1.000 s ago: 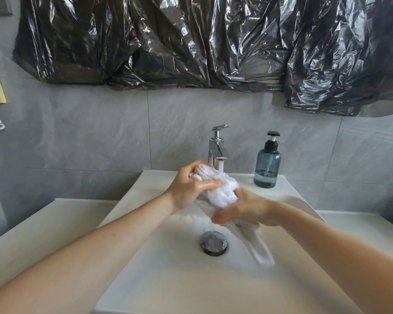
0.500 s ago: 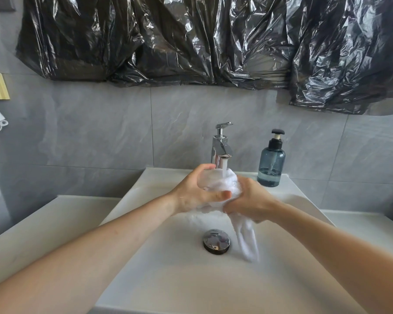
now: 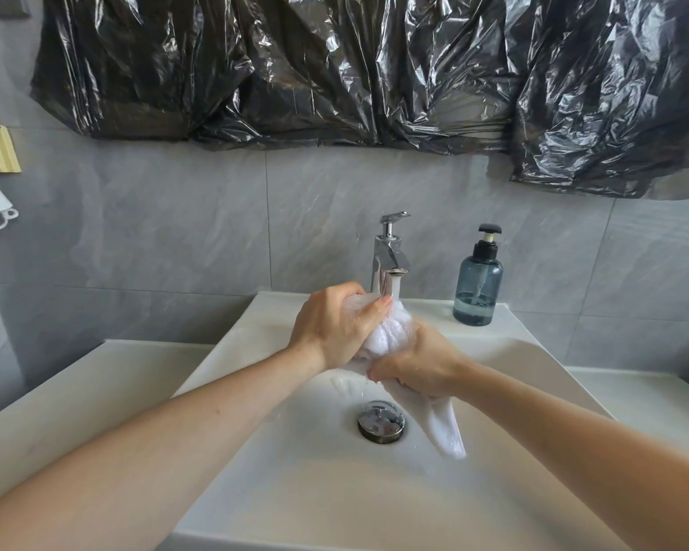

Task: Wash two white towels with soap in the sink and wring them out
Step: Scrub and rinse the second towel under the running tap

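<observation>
A big white sink (image 3: 255,491) sits in a pale counter (image 3: 76,391) that runs along a gray wall. The counter shows on both sides of the sink. At the back of the sink stands a shiny tap (image 3: 388,256), and water runs down from it. Just right of the tap, on the sink's back edge, stands a blue soap bottle (image 3: 477,290) with a black pump; it looks less than half full. In the bottom of the sink is a round metal drain plug (image 3: 381,422). The sink floor looks wet around it.
</observation>
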Tool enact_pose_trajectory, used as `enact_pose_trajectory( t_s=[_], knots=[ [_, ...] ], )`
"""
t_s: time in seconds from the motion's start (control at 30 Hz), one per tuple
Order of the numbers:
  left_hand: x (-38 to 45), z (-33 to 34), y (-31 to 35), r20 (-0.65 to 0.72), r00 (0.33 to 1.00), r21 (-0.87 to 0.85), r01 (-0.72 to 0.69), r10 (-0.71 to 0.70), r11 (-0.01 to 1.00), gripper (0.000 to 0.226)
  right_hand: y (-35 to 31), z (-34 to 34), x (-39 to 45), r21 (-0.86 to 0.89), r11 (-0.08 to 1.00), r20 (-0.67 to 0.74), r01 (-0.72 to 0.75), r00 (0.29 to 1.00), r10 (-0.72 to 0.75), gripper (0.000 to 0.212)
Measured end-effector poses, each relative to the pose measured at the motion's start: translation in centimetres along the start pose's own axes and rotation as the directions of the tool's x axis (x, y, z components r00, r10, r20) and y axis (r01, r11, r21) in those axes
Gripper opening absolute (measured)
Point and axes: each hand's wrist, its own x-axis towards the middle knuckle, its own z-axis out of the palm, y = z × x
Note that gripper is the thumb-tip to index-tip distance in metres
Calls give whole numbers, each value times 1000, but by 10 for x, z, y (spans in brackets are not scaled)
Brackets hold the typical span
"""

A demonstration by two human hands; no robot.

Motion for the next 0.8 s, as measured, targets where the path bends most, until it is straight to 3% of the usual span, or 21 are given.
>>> enact_pose_trajectory(
  t_s=[0.23,0.5,0.63,0.8],
  knots=[
    [5,3,6,29,999,7,34,-34,999,40,0,0,4,-179,984,-54,22,998,-32,26],
    [9,2,7,35,999,20,32,-32,999,46,-8,1,-1,-294,955,-77,47,994,-72,21],
    [12,1,7,24,999,-1,46,-46,999,42,-10,3,1,-398,913,-112,87,984,-142,44],
    [16,1,5,4,997,-43,72,-72,996,39,-13,0,-2,-408,900,-119,153,969,-219,58]
  ],
)
